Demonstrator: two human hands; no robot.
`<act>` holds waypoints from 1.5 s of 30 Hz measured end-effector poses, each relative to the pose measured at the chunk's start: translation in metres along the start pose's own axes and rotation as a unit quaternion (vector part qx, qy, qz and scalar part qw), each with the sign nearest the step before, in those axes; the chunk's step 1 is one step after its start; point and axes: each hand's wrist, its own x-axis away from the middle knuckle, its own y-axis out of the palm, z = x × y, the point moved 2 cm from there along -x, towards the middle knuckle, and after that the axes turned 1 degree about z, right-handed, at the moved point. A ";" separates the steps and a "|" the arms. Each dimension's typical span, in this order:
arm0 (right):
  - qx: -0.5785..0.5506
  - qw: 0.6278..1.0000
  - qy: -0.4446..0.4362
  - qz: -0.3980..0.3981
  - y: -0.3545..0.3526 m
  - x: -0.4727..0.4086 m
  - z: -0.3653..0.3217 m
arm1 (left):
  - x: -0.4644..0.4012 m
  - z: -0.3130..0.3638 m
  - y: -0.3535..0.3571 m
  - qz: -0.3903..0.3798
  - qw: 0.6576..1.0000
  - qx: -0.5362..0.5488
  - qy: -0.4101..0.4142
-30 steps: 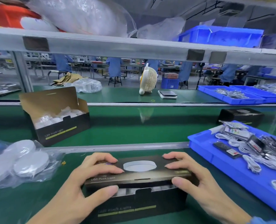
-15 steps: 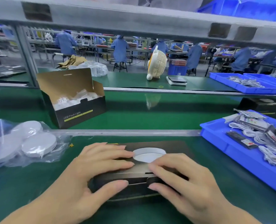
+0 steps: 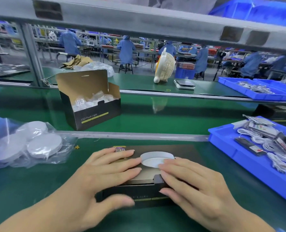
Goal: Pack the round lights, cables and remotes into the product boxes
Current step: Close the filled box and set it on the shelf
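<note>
On the LED puck light box [image 3: 149,180]: our left hand [image 3: 105,174] and right hand [image 3: 194,183] press flat, fingers straight.
Technique: we push the tuck flap [image 3: 158,179] in evenly.

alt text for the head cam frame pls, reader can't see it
Both hands, left hand and right hand, press flat on the lid of a black LED puck light box on the green bench. Behind stands an open box of bagged lights; bagged round lights lie left, a blue tray of cables and remotes right.
</note>
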 end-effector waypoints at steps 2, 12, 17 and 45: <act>-0.006 1.000 -0.014 0.001 0.000 -0.001 0.001 | 0.003 0.001 0.006 0.047 0.999 0.002 -0.001; -0.054 0.996 0.070 0.023 -0.001 -0.006 -0.004 | 0.000 0.007 0.011 0.107 0.994 -0.009 0.009; -0.057 0.976 0.161 -0.139 -0.004 -0.028 0.004 | -0.017 0.004 -0.004 0.071 0.997 -0.028 0.034; 0.115 0.954 0.275 0.011 -0.124 0.002 0.161 | -0.080 -0.027 0.011 -0.146 0.930 -0.321 -0.101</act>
